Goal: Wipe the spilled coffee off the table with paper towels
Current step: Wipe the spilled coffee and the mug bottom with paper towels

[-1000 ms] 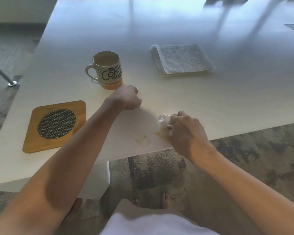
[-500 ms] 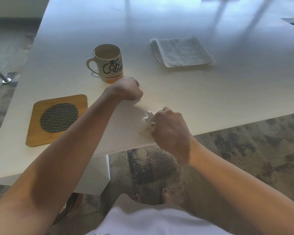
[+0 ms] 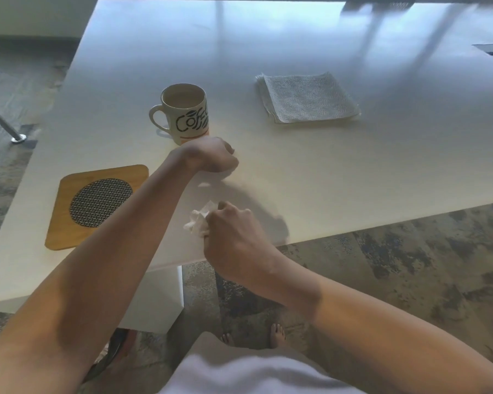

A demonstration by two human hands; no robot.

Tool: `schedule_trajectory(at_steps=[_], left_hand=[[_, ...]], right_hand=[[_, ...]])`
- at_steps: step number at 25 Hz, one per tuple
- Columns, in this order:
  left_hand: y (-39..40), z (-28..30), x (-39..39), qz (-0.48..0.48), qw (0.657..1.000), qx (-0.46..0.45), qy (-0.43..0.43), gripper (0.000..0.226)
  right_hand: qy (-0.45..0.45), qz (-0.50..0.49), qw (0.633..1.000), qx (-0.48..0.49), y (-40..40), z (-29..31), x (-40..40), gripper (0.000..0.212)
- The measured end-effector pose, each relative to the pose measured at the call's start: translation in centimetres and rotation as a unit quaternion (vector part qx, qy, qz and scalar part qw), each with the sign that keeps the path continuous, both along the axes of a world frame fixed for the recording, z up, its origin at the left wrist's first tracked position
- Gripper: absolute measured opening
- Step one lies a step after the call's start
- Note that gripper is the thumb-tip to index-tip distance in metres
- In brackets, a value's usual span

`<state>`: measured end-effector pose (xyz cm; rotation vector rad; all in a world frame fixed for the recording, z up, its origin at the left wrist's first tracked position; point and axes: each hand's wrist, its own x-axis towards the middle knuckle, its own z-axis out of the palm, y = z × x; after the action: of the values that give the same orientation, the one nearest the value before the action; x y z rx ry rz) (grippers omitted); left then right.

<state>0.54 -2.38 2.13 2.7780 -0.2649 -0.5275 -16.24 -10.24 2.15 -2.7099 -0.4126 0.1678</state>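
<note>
Right grip: the right hand [image 3: 234, 237] was clenched around a crumpled paper towel [image 3: 199, 220], near the table's front edge.
Towel position: the wad stuck out from the left side of the fist, pressed on or just above the table [image 3: 339, 177]; contact could not be told.
Left grip: the left hand [image 3: 211, 155] was curled into a loose fist, resting on the table just in front of the mug, holding nothing visible.
Mug: the coffee mug [image 3: 186, 113] stood upright, handle to the left.
Spare towels: a folded stack of paper towels [image 3: 306, 99] lay well apart, farther back to the right.
Trivet: a wooden trivet [image 3: 97, 204] lay left of the arms.
Spill: no stain was discernible beside the fist.
</note>
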Motion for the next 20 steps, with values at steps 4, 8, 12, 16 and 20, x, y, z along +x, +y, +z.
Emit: schedule_trajectory(at_steps=[4, 8, 12, 16, 20], left_hand=[[0.4, 0.5, 0.2, -0.002, 1.0, 0.002, 0.017, 0.046], [0.6, 0.8, 0.5, -0.007, 0.999, -0.006, 0.035, 0.044], [0.9, 1.1, 0.4, -0.013, 0.998, -0.026, 0.054, 0.043], [1.4, 1.5, 0.2, -0.012, 0.997, -0.045, 0.066, 0.046], [1.4, 1.2, 0.1, 0.004, 0.996, -0.059, 0.072, 0.051]], right_hand=[[0.016, 0.021, 0.998, 0.05, -0.2, -0.6, 0.6, 0.019], [0.116, 0.015, 0.985, 0.131, -0.6, -1.0, 1.0, 0.031], [0.341, -0.016, 0.893, 0.295, -1.7, -0.8, 2.5, 0.013], [0.496, -0.051, 0.706, 0.502, -6.2, 0.4, 4.9, 0.017], [0.512, 0.0, 0.655, 0.556, -10.7, 0.8, 6.7, 0.033]])
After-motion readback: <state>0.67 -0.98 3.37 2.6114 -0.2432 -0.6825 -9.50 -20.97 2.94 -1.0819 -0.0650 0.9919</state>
